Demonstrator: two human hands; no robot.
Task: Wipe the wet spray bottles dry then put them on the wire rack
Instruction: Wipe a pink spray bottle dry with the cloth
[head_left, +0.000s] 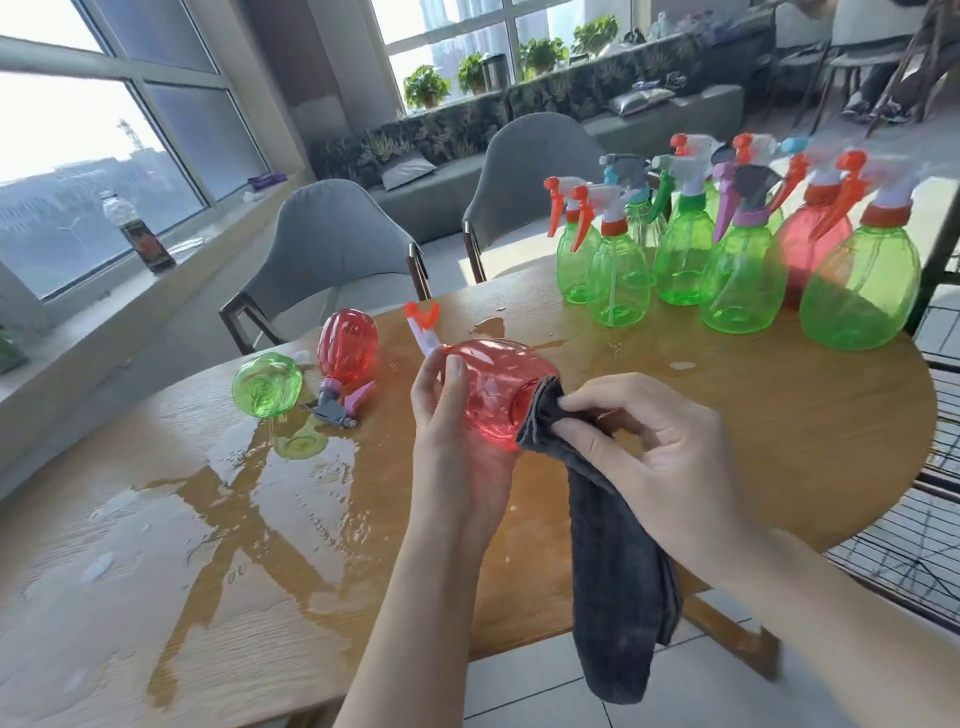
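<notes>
Spray bottle, translucent red plastic with an orange trigger and white head (496, 392), is held on its side above the round wooden table (753, 415), base turned toward the camera. Left hand (457, 441) cradles it from below, thumb curled up over the near shoulder: a full wrap-around hold. Right hand (649, 452) pinches a folded dark grey microfibre cloth (613, 545) between thumb and forefinger and presses its top edge against the bottle's base; the rest of the cloth hangs free below the table edge. Step in hand, by my reading: wiping this bottle dry, with the base and lower wall being worked. Two more bottles lie on their sides near the standing water (234, 519) on the left of the table: a green plastic one (267, 383) and a ribbed red one with a purple and grey trigger (345, 353), presumably still wet. A group of upright green and red spray bottles (727, 260) stands at the far right. Black wire rack (930, 545) shows just beyond the table's right edge; its shelf layout is hard to make out from here. Next move likely calls for rotating the bottle in the left hand so the cloth reaches the head and neck, then carrying it right to the rack and keeping it clear of the puddle.
</notes>
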